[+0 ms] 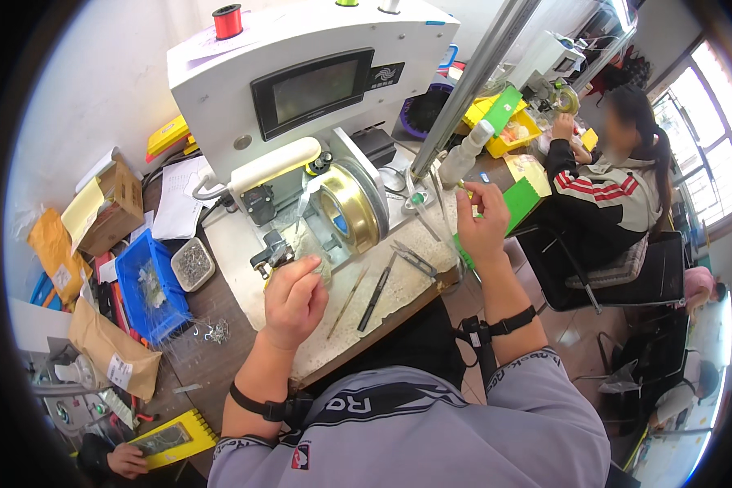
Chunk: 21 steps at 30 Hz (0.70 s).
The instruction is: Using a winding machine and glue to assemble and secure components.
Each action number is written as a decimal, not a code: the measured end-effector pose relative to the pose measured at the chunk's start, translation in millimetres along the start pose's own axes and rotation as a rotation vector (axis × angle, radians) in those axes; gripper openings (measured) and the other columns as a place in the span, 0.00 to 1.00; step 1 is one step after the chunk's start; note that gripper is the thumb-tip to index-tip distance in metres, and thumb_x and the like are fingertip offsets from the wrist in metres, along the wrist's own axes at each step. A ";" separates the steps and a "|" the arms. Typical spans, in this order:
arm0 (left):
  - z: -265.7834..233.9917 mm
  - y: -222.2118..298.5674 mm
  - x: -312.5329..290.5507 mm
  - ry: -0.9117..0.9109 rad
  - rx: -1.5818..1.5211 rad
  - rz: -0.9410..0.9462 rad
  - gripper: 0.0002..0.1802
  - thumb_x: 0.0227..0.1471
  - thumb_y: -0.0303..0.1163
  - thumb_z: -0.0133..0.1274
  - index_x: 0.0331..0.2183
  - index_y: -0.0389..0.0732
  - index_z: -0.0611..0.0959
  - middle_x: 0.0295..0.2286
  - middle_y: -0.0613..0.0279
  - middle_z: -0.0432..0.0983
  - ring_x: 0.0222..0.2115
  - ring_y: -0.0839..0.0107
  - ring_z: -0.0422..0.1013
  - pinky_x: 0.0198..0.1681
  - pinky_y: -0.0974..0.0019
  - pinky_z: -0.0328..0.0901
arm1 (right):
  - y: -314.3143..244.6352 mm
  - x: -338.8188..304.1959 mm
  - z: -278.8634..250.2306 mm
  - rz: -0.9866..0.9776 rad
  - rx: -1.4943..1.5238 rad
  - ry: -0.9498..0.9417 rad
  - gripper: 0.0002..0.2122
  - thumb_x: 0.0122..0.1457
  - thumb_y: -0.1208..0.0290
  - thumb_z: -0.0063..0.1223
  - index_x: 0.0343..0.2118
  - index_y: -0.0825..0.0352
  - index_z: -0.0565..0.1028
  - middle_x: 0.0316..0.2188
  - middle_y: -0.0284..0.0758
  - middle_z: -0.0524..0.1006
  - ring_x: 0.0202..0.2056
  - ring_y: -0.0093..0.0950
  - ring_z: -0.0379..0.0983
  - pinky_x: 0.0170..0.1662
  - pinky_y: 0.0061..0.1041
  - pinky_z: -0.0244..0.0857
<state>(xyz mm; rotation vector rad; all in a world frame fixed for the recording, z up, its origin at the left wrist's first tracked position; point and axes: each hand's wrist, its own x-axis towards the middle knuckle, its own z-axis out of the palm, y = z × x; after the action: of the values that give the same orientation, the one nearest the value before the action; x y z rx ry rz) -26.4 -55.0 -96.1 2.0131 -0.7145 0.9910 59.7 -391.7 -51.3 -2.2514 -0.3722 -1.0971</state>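
My left hand (295,306) is closed, its fingertips pinched beside the small black clamp (275,250) at the front of a white benchtop machine (220,98). What it holds, if anything, is too small to make out. My right hand (485,221) is raised to the right of the machine, thumb and forefinger pressed together; a tiny yellowish bit shows near the tips, its kind unclear. Between my hands stands the machine's gold-coloured ring wheel (351,210). Below it on the pale work mat (252,281) lie dark tweezers (376,294), grey snips (415,259) and a thin brownish stick (347,302).
Left of the mat are a blue bin (150,285), a tub of small metal parts (193,265) and a brown paper packet (114,346). A metal post (472,89) rises right of the machine, near a spray bottle (466,154). A co-worker (610,179) sits at the right.
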 end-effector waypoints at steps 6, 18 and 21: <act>0.4 0.0 0.4 0.008 -0.002 -0.005 0.13 0.42 0.15 0.60 0.34 0.34 0.80 0.42 0.50 0.81 0.39 0.53 0.78 0.41 0.58 0.73 | -4.1 -1.3 -0.1 0.005 -0.002 -0.020 0.06 0.56 0.77 0.64 0.37 0.69 0.79 0.23 0.35 0.72 0.24 0.29 0.69 0.28 0.29 0.63; 0.0 -1.6 2.2 0.010 0.001 0.006 0.13 0.42 0.15 0.60 0.34 0.34 0.80 0.42 0.49 0.81 0.37 0.53 0.78 0.40 0.58 0.73 | -11.4 -3.8 -4.2 0.016 0.004 -0.002 0.06 0.56 0.78 0.64 0.36 0.68 0.79 0.23 0.35 0.73 0.23 0.28 0.69 0.27 0.27 0.63; 0.8 -0.2 0.3 0.008 0.002 0.008 0.13 0.42 0.14 0.60 0.34 0.34 0.80 0.42 0.49 0.81 0.37 0.53 0.78 0.39 0.58 0.73 | -15.7 -5.9 -7.1 0.004 0.039 0.009 0.05 0.56 0.79 0.64 0.35 0.68 0.80 0.23 0.34 0.73 0.22 0.27 0.69 0.26 0.27 0.62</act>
<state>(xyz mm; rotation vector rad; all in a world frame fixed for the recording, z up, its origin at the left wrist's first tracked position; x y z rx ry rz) -25.7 -55.6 -96.3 2.0084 -0.7173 1.0046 44.0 -383.9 -46.3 -2.2115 -0.3820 -1.0891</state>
